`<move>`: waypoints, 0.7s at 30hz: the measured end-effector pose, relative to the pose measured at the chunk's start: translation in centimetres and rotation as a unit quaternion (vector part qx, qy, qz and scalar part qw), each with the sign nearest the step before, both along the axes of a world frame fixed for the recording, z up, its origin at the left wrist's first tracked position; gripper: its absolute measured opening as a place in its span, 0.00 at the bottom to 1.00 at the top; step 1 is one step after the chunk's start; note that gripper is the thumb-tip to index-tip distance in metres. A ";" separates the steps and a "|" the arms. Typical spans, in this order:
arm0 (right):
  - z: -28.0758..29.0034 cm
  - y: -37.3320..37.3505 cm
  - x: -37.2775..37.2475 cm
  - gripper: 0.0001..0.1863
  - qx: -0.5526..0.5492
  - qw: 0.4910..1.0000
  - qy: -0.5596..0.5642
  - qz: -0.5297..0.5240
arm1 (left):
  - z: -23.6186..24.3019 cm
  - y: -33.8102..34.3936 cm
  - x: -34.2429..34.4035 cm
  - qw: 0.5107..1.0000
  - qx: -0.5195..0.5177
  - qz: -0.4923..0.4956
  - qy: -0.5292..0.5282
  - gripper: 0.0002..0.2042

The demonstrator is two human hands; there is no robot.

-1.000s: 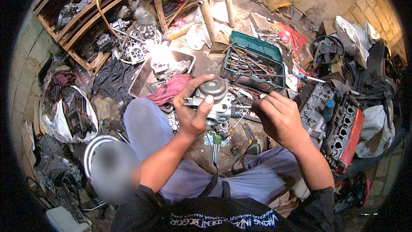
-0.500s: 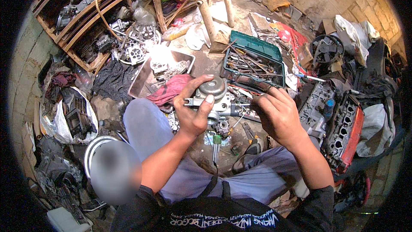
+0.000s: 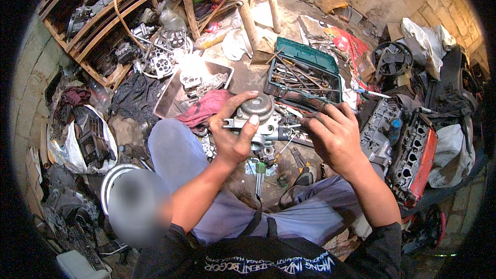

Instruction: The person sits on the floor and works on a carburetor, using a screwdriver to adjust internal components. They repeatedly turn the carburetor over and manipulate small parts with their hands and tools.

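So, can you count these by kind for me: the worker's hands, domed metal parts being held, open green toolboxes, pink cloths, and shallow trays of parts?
Hands: 2, left hand and right hand
Held domed metal part: 1
Open green toolbox: 1
Pink cloth: 1
Shallow tray of parts: 1
Total: 6

Clear above R grip (image 3: 333, 137); toolbox (image 3: 313, 53) fwd, eng part (image 3: 380, 132) to R.
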State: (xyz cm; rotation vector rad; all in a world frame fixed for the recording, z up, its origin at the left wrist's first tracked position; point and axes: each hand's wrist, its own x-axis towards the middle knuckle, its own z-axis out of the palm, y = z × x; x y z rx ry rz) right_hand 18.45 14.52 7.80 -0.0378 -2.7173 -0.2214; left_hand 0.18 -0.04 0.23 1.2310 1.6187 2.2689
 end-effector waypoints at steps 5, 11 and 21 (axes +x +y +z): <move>-0.1 0.1 0.1 0.15 -0.020 1.000 -0.011 0.014 | 0.0 0.0 -0.2 1.000 0.005 -0.003 -0.008 0.21; -0.2 0.0 0.3 0.14 -0.049 0.999 -0.011 0.009 | -0.1 0.0 -0.1 1.000 0.007 0.000 -0.012 0.20; -0.5 -0.2 -0.1 0.14 -0.051 0.998 0.024 -0.005 | 0.2 0.1 0.0 1.000 0.010 -0.008 -0.023 0.20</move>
